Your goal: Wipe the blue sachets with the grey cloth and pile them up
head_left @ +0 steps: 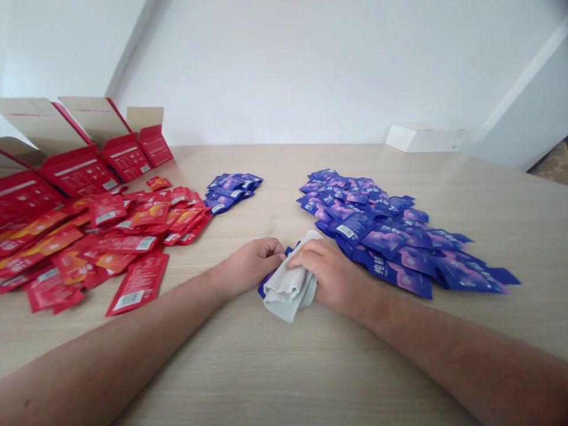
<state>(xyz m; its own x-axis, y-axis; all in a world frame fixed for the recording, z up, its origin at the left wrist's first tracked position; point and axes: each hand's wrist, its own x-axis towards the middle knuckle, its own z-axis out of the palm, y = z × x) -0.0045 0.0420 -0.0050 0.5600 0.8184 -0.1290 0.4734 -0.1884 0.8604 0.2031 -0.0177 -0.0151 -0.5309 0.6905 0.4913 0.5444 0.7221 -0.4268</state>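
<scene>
My right hand [331,273] presses a folded grey cloth [287,290] down on a blue sachet [265,286] at the table's centre, fingers curled over the cloth. My left hand [251,265] is closed in a pinch at the sachet's left edge, touching the cloth. Only slivers of the sachet show under the cloth. A large heap of blue sachets [390,236] lies just right of my right hand. A small neat pile of blue sachets [233,190] lies farther back on the left.
A spread of red sachets [97,242] covers the left of the wooden table [284,367]. Several open red cartons [80,160] stand behind them. A white box [423,139] sits at the far right edge by the wall.
</scene>
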